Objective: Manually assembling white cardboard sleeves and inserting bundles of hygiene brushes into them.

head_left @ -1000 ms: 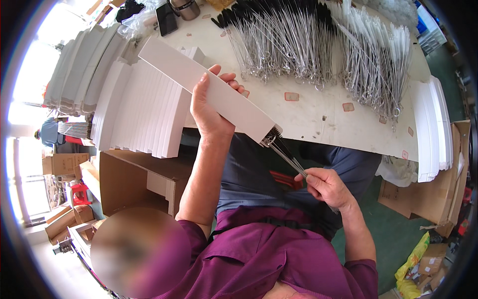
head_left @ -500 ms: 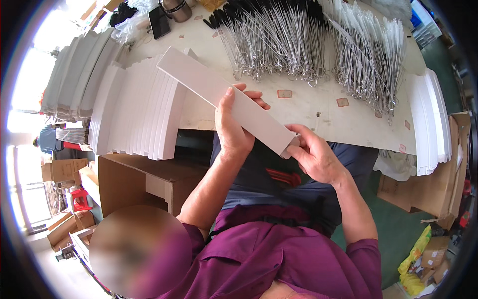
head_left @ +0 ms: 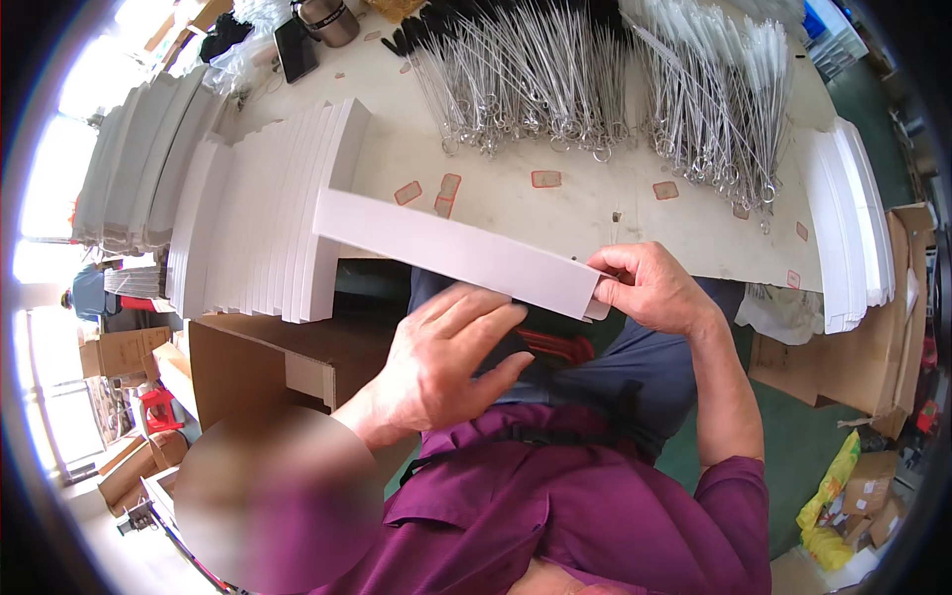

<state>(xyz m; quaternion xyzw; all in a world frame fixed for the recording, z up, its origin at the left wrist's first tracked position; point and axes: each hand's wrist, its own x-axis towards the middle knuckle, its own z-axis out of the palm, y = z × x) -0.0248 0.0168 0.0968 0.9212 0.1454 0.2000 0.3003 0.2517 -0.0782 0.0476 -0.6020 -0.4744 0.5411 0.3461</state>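
Note:
A long, slim white cardboard box (head_left: 456, 250) slants across the table's front edge, its left end against a row of similar white boxes (head_left: 273, 213). My right hand (head_left: 650, 288) pinches the box's right end, where a small flap shows, with thumb and fingers. Just below the box's middle is my left hand (head_left: 446, 352), its thumb spread from the fingers and nothing in it. Whether its fingertips touch the box I cannot tell. Farther back lie wire-handled brushes with ring ends, a black-bristled pile (head_left: 526, 84) and a white-bristled pile (head_left: 719, 109).
Flat white cartons are stacked at the far left (head_left: 139, 164) and right edge (head_left: 843, 233). A phone (head_left: 295, 50) and metal flask (head_left: 327, 20) stand at the back left. Below the table sits an open brown carton (head_left: 258, 367). Small red-framed labels (head_left: 545, 178) dot the tabletop.
The white box has swung flatter and its left end has come down to the row of boxes. My left hand has let go and dropped below it; the right still grips the end.

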